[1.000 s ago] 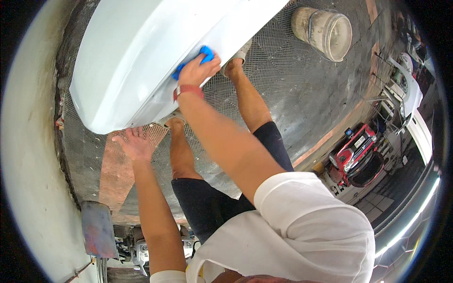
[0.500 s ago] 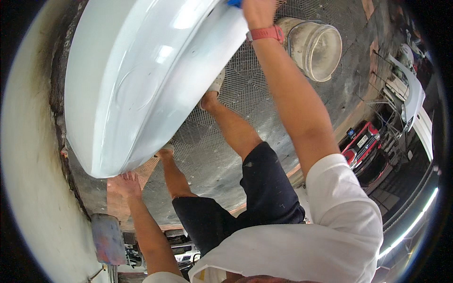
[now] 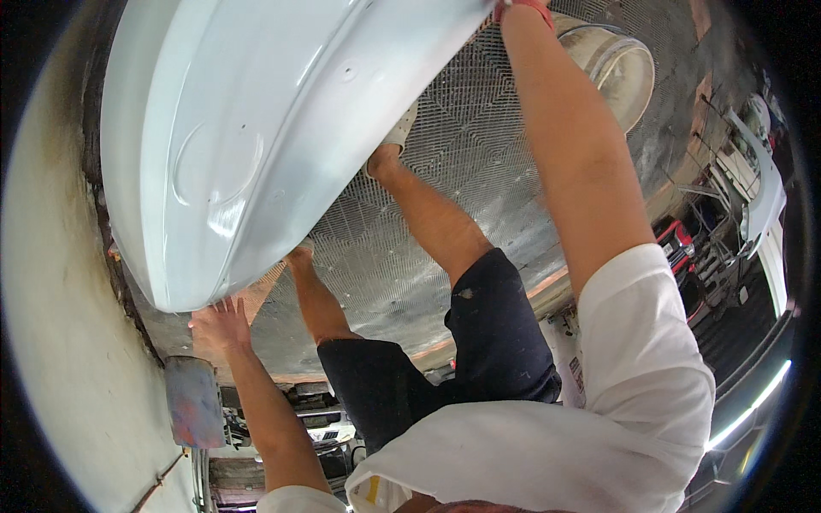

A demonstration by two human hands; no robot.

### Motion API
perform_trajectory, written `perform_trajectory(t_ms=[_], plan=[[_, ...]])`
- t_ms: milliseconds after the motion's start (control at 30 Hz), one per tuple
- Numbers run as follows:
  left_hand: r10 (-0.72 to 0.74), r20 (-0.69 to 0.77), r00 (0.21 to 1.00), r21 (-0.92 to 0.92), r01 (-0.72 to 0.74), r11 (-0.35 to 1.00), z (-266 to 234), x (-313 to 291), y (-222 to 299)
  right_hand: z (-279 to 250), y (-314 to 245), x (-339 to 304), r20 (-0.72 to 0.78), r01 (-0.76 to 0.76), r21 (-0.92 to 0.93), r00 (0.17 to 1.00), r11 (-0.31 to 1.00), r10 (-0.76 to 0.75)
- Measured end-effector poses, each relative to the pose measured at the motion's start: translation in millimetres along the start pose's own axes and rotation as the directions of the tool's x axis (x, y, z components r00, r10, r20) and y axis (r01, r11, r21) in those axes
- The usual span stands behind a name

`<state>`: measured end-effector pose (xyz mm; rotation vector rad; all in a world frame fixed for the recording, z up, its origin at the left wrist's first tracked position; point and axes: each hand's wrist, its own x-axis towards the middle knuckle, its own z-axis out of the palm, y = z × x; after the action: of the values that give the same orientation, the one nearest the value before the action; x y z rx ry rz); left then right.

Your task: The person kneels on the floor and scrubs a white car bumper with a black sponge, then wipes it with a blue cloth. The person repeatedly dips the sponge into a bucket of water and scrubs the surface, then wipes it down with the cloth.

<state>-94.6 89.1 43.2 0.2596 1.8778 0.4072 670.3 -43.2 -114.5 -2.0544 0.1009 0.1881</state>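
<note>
A glossy white car bumper (image 3: 282,128) fills the upper left, its long curved face showing a round outline and a few small dark specks. My left hand (image 3: 221,325) is at its near lower end, fingers stretched and spread, with the tips touching or just beside the edge. My right arm reaches along the bumper's right side to the top of the picture. There only the wrist with its red band (image 3: 532,8) shows; the hand itself lies beyond the picture's edge.
A dirty white bucket (image 3: 629,81) stands right of my right forearm on the ridged dark mat (image 3: 462,154). A stained wall (image 3: 51,274) runs along the left, with a grey paint-smeared panel (image 3: 193,402) by it. Car parts on a rack (image 3: 757,205) stand at the far right.
My right arm has stretched farther up and right, taking the hand and the blue thing by it out of view. My left fingers are spread wider, and the picture has shifted slightly.
</note>
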Motion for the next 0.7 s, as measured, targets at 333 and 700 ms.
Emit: perform_trajectory(t_ms=[333,700], plan=[[0.066,0.092,0.994,-0.106,-0.056,0.993,-1.8,-5.9,-9.0,-33.8,121.1,-234.9,-0.019,-0.661,0.155,0.741,0.734,0.671],[0.023,0.342,0.940,-0.077,0.003,0.997,-40.2,7.3,-6.7,25.6,172.6,-662.2,-0.007,-0.714,0.019,0.700,0.700,0.714]])
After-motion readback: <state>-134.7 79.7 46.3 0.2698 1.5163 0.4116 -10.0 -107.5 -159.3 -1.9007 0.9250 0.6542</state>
